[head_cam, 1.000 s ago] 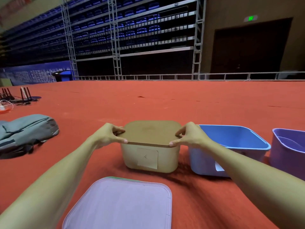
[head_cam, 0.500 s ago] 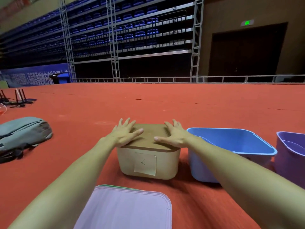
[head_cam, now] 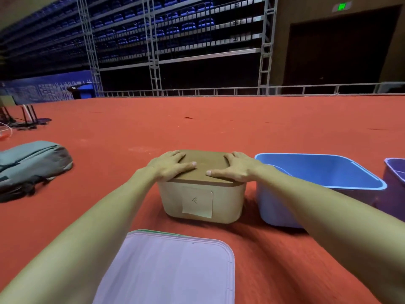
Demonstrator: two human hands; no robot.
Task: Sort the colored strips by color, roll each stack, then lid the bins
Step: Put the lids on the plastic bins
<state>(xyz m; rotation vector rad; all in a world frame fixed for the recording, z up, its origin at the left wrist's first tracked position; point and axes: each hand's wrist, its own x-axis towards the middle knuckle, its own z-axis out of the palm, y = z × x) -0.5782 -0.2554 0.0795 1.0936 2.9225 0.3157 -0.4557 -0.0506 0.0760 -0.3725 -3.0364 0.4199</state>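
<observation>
A tan bin (head_cam: 221, 205) with a paper label on its front stands on the red carpet, and its tan lid (head_cam: 202, 170) lies flat on top. My left hand (head_cam: 169, 165) presses flat on the lid's left side with straight fingers. My right hand (head_cam: 236, 168) presses flat on the lid's right side. Right of it stands a blue bin (head_cam: 317, 183) with no lid, and a purple bin (head_cam: 394, 185) is cut off by the right edge. No strips show.
A stack of lids, a pale purple lid (head_cam: 173, 270) on top and a green edge under it, lies near me on the carpet. A grey backpack (head_cam: 30, 165) lies at the left. Stands and cables (head_cam: 24, 119) sit far left.
My hands went from pinching the lid's side edges to lying flat on top of it. The lid now sits down on the tan bin.
</observation>
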